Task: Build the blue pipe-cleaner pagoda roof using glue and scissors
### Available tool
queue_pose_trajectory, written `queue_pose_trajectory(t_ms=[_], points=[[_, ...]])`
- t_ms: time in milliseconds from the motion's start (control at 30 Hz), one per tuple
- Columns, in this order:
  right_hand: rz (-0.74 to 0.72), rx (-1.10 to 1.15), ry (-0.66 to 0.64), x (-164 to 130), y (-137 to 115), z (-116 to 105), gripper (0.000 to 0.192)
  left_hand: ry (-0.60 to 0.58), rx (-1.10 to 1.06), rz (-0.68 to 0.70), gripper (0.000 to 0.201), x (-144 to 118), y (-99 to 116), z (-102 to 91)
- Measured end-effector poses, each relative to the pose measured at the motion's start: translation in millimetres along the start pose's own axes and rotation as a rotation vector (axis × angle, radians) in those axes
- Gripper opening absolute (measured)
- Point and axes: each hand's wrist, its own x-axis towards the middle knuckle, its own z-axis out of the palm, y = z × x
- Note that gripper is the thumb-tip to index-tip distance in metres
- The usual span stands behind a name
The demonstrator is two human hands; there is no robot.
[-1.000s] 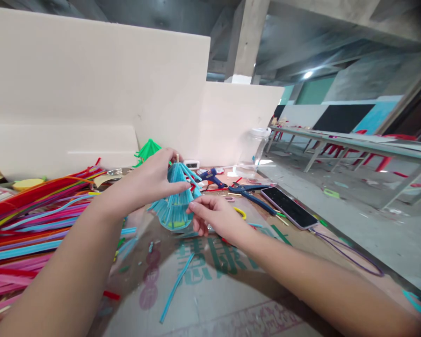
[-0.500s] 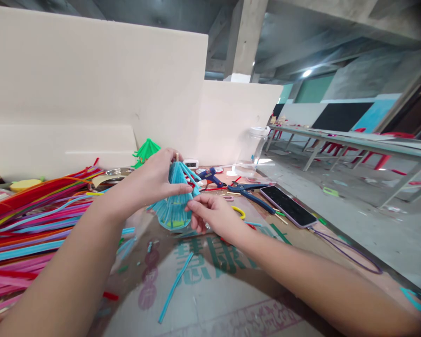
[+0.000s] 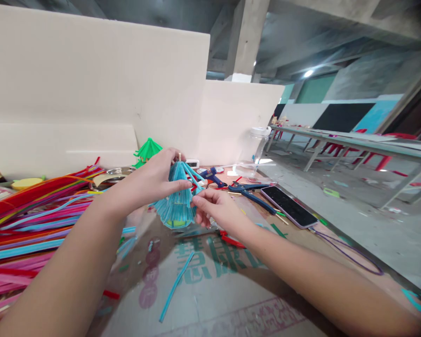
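1. Blue pipe-cleaner umbrella [image 3: 177, 206] held upright just above worktop [image 3: 231, 299], centre of view, wooden stick poking out at top.
2. Loose blue pipe-cleaner piece [image 3: 175, 286] flat on worktop, nearest camera, btwn the two forearms, apart from umbrella.
3. Small red scrap [image 3: 111, 295] on worktop, left of that piece.
4. Left hand [image 3: 150, 180] clamped on umbrella's upper part from left, thumb pressing canopy front.
5. Right hand [image 3: 214, 210] pinching a rib end at umbrella's right edge w/ thumb + forefinger; other fingers curled below.
6. Both hands close together, fingertips nearly meeting on umbrella.
7. Red pipe-cleaner bit [image 3: 231, 240] on worktop just under right wrist.
8. Big pile of coloured pipe cleaners [image 3: 31, 220] spread over left side of worktop: red, pink, orange, blue, purple.
9. Phone [image 3: 288, 207] screen-up, dark, right of hands, near worktop edge; purple cable [image 3: 351, 256] trailing from it toward camera.
10. Blue-handled pliers [image 3: 247, 192] beyond right hand, just left of phone.
11. Blue glue gun [image 3: 212, 177] further back, behind umbrella.
12. Green pipe-cleaner umbrella [image 3: 146, 150] behind left hand, against pale partition board [image 3: 91, 84].
13. Clear plastic jar [image 3: 254, 150] at far right end of worktop.
14. Long tables + red chairs [image 3: 340, 152] well beyond, across floor.
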Motion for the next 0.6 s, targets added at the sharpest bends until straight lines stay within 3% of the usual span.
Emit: queue_pose_trajectory(t_ms=[300, 433, 500, 600], points=[[-0.029, -0.058, 0.010, 2, 1, 2, 0.030, 0.032, 0.047, 0.016, 0.051, 1, 2, 2.9], [-0.176, -0.050, 0.092, -8, -22, -1, 0.029, 0.016, 0.008, 0.013, 0.047, 1, -2, 1.5], [-0.232, -0.039, -0.064, -25, -35, 3, 0.017, 0.013, -0.010, -0.002, 0.047, 1, -5, 0.3], [-0.227, -0.122, -0.524, -66, -39, 25, 0.025, -0.010, -0.055, -0.049, 0.048, 0, -8, -1.4]])
